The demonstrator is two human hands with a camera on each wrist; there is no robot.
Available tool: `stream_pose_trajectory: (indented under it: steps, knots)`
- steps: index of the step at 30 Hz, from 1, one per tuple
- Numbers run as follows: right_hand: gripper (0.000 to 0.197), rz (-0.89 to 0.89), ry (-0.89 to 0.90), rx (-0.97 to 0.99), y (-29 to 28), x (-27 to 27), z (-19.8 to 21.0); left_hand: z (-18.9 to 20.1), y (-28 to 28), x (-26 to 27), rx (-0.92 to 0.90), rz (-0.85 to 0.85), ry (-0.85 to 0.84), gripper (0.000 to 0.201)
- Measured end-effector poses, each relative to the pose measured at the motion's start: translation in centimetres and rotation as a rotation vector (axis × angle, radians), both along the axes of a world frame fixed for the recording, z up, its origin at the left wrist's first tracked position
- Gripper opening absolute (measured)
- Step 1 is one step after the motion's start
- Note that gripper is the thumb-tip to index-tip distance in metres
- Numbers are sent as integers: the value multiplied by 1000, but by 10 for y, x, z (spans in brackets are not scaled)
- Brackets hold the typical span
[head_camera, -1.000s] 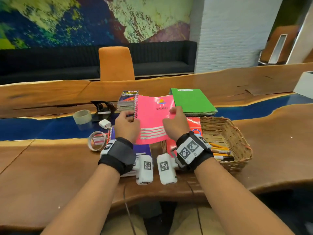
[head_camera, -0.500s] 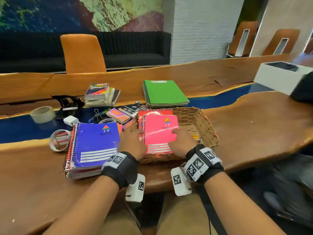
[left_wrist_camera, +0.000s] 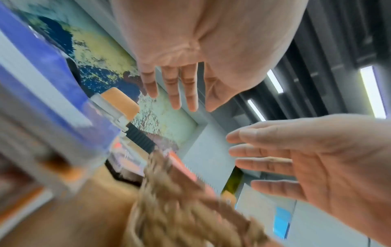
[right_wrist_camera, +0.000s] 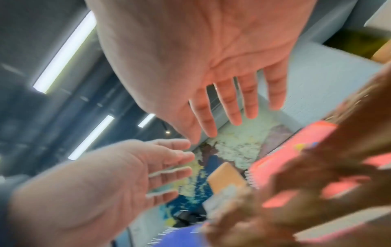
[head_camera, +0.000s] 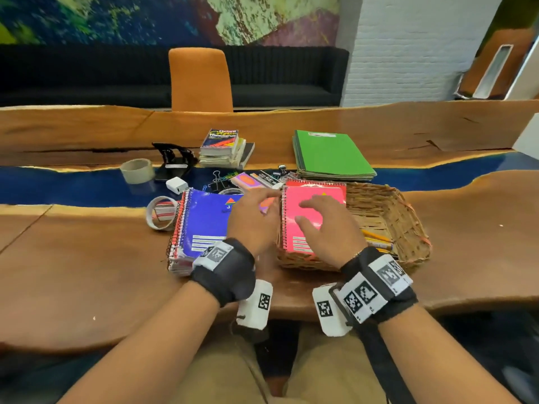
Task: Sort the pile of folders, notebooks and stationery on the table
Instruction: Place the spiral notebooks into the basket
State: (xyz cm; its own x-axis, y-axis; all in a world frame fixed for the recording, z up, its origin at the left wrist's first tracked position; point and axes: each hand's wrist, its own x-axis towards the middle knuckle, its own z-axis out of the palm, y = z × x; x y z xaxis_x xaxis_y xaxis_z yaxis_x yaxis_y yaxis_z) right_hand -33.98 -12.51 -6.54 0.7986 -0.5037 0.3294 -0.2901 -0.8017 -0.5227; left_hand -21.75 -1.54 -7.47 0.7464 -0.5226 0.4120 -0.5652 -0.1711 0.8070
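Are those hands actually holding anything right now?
Nothing. Both the left hand and right hand are open, fingers straight, above the pink notebook lying in the basket.

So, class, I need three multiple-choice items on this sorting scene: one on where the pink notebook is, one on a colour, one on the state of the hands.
1. Where does the pink notebook lie?
A. in the wicker basket
B. on the green folders
C. under the roll of tape

2. What colour is the top cover of the spiral notebook stack left of the basket?
A. yellow
B. blue
C. black

3. How are the left hand and right hand?
A. both gripping pencils
B. both fists
C. both open, holding nothing

Answers: 1 A, its red-topped stack sits inside the woven rim; 2 B, a blue cover shows; 3 C, both wrist views show straight, spread fingers.
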Motion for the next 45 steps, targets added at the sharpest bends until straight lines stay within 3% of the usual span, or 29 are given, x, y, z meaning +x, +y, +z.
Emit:
stream_pose_trajectory:
  steps: [3,7,9,13,18,25,29,33,37,42,45]
  knots:
    - [26,145,-173,241,40,15,13,-2,50,19,7,77,37,22]
    - [31,282,-107,454,82,38,5,-18,100,37,232,251,-17,27]
    - [43,296,5,488,93,50,-7,-23,116,43,360,308,-92,38]
    - [59,185,181,490,99,69,-24,-28,134,49,448,337,-18,49]
    - [47,101,201,484,97,78,-36,-22,137,47,455,363,-52,54]
    - [31,127,16,536,97,78,-40,-21,140,53,533,449,-33,60]
    - [28,135,18,521,101,79,-47,-17,135,52,203,335,131,47]
    - [26,163,19,540,98,78,-46,-3,129,51,-215,271,481,28]
    - [35,163,-74,546,88,81,-34,16,132,52,-395,217,499,17]
    - [29,125,-308,1018,70,81,-11,18,122,39,-478,123,539,12]
    - [31,29,-425,1018,55,71,0,13,109,31,-511,96,539,10]
